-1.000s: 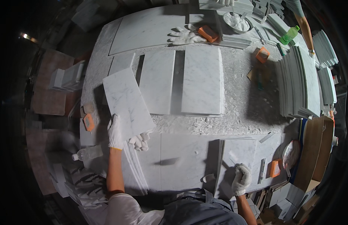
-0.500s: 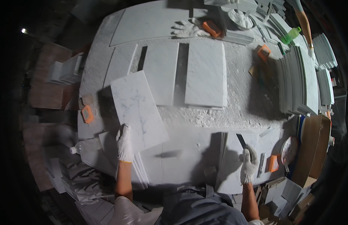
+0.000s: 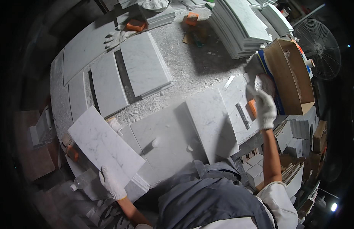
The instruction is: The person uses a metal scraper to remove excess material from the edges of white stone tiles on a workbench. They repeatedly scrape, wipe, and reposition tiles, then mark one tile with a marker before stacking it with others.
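My left hand, in a white glove, grips the lower edge of a white marble tile. The grey-veined tile is held tilted above the table's left side, over a stack of tiles. Raised at the right is my gloved right hand, closed round a thin flat blade-like tool that motion partly smears. Below and beside that hand lie an orange block and a narrow metal strip. Another marble tile lies on the table between my hands.
Tiles lie on the dusty white table, with a tall tile stack beyond. Farther back are a white glove and an orange block. A cardboard box and a fan stand right; a plastic bottle lies left.
My view has swung to the right. The left hand still holds the tile. My right hand has lifted from the tile at the right and moved toward the orange block and box, tool still in it.
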Available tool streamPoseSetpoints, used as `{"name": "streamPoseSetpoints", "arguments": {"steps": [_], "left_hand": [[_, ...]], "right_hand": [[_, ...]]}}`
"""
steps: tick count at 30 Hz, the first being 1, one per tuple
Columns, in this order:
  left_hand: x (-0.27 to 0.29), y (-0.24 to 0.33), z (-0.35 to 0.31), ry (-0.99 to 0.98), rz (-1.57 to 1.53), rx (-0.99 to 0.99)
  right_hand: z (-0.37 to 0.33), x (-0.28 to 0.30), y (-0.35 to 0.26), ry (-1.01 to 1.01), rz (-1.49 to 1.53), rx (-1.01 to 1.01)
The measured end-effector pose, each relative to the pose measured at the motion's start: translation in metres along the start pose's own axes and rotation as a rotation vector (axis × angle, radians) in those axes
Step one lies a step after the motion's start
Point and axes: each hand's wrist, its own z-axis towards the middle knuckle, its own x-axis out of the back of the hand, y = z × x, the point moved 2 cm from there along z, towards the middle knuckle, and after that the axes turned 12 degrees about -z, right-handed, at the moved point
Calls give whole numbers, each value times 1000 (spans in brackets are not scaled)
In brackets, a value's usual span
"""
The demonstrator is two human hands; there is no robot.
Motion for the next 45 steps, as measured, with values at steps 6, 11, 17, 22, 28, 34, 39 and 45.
{"name": "streamPoseSetpoints", "arguments": {"steps": [6, 11, 17, 22, 28, 34, 39, 45], "left_hand": [[-5, 7, -24, 13, -55, -37], [-16, 18, -44, -209, -130, -42], [-59, 9, -49, -319, -87, -1], [-127, -20, -64, -590, -241, 232], [-201, -15, -8, -1133, 331, -250], [-312, -18, 112, -527, 1004, -849], [-336, -31, 141, -497, 1219, -988], [-311, -45, 160, -398, 1264, -968]], "right_hand": [[44, 6, 81, -146, -931, -104], [71, 4, 65, -386, -968, -151], [34, -38, -82, -522, 599, -281], [-45, -115, -218, -1088, 1067, 72], [-51, -128, -224, -1047, 588, 68], [-54, -129, -175, -739, 454, 165], [-51, -136, -172, -787, 707, -234], [-18, -145, -202, -910, 1082, -753]]}}
